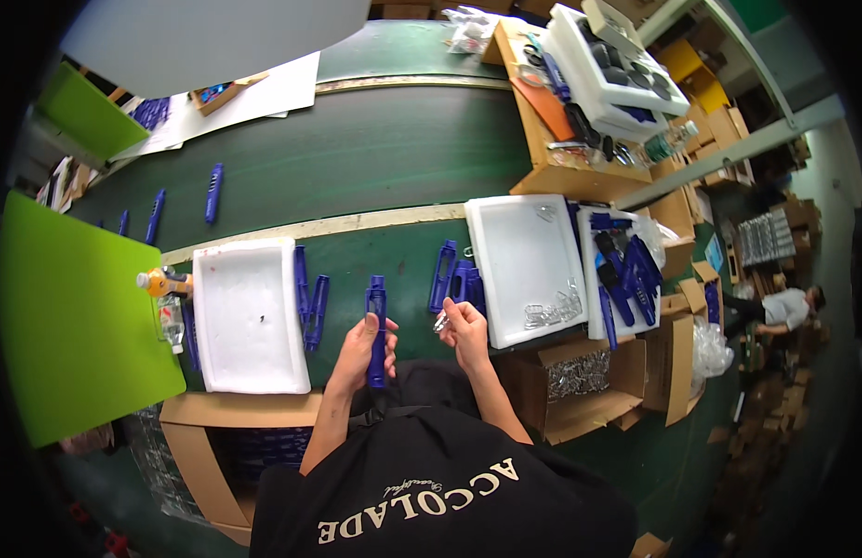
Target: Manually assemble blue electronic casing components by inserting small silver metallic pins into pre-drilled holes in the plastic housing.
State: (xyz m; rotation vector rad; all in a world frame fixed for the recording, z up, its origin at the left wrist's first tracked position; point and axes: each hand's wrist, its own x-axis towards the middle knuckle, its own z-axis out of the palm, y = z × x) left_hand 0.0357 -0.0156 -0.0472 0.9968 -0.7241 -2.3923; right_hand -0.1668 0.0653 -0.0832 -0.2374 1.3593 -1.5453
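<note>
My left hand (pixel 358 352) is wrapped round a long blue plastic housing (pixel 376 325), held upright in front of my body with an opening in its upper part. To its right, my right hand (pixel 468 332) pinches a small shiny clear or metal part (pixel 441 322) between thumb and fingers; its exact kind is too small to make out. Just beyond that hand, several blue housings (pixel 444 270) lie on the green bench. Beside them is a white foam tray (pixel 505 325) with a heap of shiny wire-like pieces (pixel 555 311) in its near part.
At left stands another white foam tray (pixel 250 372), flanked by blue housings (pixel 317 312) and bottles (pixel 167 282). A foam box of blue parts (pixel 626 270) is at right. Open cartons (pixel 580 372) sit below the bench edge. A conveyor belt (pixel 357 153) runs behind; a person (pixel 784 312) is far right.
</note>
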